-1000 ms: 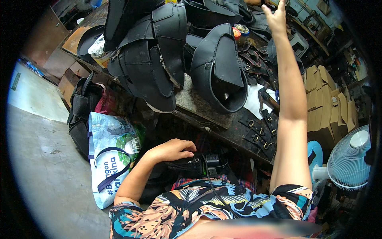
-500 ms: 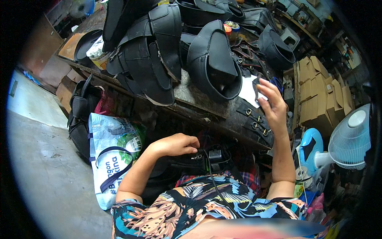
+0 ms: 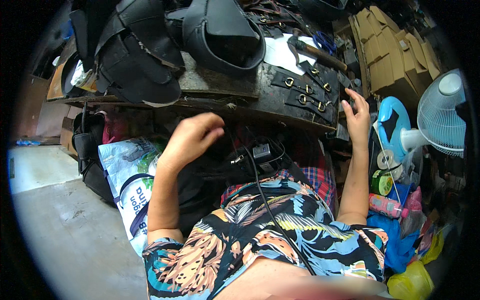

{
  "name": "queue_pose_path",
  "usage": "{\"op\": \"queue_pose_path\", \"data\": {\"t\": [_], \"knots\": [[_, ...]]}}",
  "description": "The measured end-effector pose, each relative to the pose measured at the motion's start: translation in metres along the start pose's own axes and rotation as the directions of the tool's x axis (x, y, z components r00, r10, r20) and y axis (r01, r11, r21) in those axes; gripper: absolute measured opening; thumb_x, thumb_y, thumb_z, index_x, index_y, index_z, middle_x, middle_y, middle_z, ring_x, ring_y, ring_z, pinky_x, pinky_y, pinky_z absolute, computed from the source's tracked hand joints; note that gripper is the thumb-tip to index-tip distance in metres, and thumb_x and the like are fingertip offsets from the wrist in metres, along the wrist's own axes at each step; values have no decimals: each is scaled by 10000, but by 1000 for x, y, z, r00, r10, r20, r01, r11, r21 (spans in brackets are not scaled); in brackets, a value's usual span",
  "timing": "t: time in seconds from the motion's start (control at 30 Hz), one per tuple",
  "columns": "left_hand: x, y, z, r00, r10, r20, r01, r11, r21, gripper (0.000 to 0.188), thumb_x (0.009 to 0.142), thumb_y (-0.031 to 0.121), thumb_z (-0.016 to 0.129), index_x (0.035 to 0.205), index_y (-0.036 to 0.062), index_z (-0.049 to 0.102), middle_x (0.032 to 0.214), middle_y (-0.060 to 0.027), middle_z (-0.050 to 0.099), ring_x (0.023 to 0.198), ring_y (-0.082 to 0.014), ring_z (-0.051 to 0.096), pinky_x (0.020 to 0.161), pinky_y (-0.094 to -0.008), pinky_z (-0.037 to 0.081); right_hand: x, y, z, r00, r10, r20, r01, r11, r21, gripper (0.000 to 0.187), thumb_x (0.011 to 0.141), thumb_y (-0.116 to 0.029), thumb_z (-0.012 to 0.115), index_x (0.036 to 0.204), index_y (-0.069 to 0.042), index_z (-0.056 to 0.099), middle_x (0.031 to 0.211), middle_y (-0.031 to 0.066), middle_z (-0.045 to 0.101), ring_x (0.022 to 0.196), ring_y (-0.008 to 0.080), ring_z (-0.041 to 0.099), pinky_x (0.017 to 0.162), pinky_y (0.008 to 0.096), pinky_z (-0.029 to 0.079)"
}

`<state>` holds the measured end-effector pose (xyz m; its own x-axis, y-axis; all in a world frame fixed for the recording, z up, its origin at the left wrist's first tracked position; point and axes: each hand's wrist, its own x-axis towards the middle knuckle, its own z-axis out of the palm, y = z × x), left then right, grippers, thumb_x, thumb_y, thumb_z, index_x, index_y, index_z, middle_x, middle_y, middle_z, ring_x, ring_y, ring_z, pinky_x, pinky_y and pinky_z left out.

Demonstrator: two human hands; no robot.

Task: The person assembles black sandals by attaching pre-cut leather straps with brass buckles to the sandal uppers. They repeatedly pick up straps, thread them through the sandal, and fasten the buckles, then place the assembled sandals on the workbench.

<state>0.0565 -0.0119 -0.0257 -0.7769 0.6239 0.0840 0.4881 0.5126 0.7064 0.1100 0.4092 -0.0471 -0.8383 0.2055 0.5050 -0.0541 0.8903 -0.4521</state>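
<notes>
Black leather pieces cut off above, tote bag partly hidden (behind the left forearm)

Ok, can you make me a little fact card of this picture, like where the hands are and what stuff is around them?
Left hand: loosely curled, on the near side of the bench; nothing seen in it
Right hand: open, by the bench's right corner; holding nothing
Near right hand: black straps with gold-coloured buckles
Hammer: lying on the bench, head over white paper
Bench's left and middle: big black curved pieces
Far right: fan, cardboard boxes
</notes>
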Motion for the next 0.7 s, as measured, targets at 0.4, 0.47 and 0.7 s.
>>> {"op": "queue_pose_path", "data": {"t": [0.4, 0.47, 0.7], "knots": [[64, 38, 21, 897, 424, -127, -388, 891, 236, 175, 769, 39, 722, 925, 35, 643, 898, -93, 633, 838, -287, 628, 700, -371, 528, 2, -2, -2, 998, -66, 5, 65, 996, 60, 264, 871, -156, 674, 1122, -74, 690, 1191, 107, 653, 1182, 292, 548, 1024, 394, 412], [65, 36, 28, 904, 420, -83, -394, 892, 222, 145, 773, 42, 713, 897, 41, 637, 874, -83, 630, 820, -284, 625, 692, -373, 529, 0, -2, -2, 998, -57, 1, 57, 996, 62, 246, 873, -151, 671, 1104, -71, 698, 1172, 107, 661, 1178, 292, 553, 1019, 393, 417], [63, 35, 21, 916, 399, -36, -377, 889, 262, 173, 778, 21, 712, 939, 38, 651, 887, -104, 646, 792, -299, 645, 687, -369, 532, 6, -8, 5, 995, -97, -3, 97, 989, 110, 217, 880, -133, 661, 1078, -54, 701, 1149, 109, 672, 1163, 294, 569, 1013, 392, 425]]}}
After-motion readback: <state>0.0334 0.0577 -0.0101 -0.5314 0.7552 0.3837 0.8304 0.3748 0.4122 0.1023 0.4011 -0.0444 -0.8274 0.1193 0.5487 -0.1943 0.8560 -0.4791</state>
